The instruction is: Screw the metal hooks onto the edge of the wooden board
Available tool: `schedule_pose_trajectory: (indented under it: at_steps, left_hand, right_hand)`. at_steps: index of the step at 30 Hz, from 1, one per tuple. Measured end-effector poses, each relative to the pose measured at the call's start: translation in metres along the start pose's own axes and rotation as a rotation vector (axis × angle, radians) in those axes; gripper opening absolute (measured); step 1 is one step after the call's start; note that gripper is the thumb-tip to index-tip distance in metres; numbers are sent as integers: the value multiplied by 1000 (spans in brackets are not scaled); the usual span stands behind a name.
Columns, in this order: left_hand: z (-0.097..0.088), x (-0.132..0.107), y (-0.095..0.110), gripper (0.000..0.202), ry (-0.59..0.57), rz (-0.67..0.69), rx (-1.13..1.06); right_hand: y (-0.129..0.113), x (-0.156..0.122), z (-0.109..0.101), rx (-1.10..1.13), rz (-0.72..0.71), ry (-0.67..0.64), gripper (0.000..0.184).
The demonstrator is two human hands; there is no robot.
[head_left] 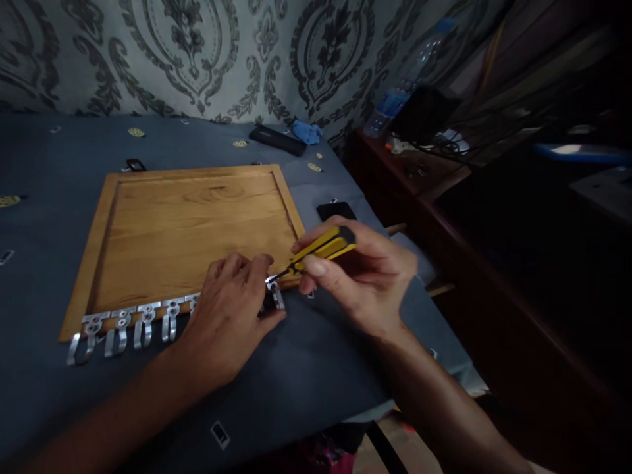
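A framed wooden board (197, 224) lies flat, with a metal hook rail (135, 311) along its near edge; several silver double hooks hang from it. My left hand (232, 316) is closed over the rail near its right end, with fingers on the board side and thumb below the edge. It covers part of the rail. My right hand (365, 276) grips a yellow and black screwdriver (323, 248) by its handle. The screwdriver slants down to the left, its tip at the rightmost hook (276, 295), close to my left index finger. Whether the tip sits in a screw I cannot tell.
A black oblong case (277, 140) and a crumpled blue cloth (307, 132) lie behind the board on the grey patterned cloth (316, 368). A dark flat object (336, 210) is beyond my right hand. At right, a plastic bottle (409, 79) stands on dark red furniture (390, 164).
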State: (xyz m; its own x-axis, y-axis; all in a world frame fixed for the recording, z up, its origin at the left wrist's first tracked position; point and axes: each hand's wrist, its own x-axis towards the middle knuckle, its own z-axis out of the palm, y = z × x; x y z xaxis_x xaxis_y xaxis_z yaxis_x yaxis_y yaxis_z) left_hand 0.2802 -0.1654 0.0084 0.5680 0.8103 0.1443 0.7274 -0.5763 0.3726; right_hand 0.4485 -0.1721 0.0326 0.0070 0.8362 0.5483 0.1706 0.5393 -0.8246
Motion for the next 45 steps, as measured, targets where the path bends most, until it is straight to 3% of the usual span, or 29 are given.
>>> schedule_pose_trajectory:
  at_steps: [4, 9, 25, 32, 36, 41, 45]
  left_hand:
    - [-1, 0, 0, 48, -5, -13, -12]
    - [0, 0, 0, 50, 3, -6, -7]
    - [-1, 1, 1, 45, 1, -10, 0]
    - [0, -1, 0, 46, 10, 13, -27]
    - [2, -2, -1, 47, 20, 23, -21]
    - [1, -1, -1, 49, 22, 25, -19]
    - [0, 0, 0, 51, 25, 7, -15]
  right_hand:
    - [-2, 0, 0, 35, -17, 127, 7]
    - [1, -2, -2, -42, 1, 41, 5]
    - [7, -3, -1, -88, 61, -30, 7]
    - [2, 2, -7, -64, 41, -208, 10]
    - [2, 3, -9, -103, 19, -232, 10]
    - [0, 2, -6, -80, 33, -209, 12]
    - [-1, 0, -4, -7, 35, 3, 11]
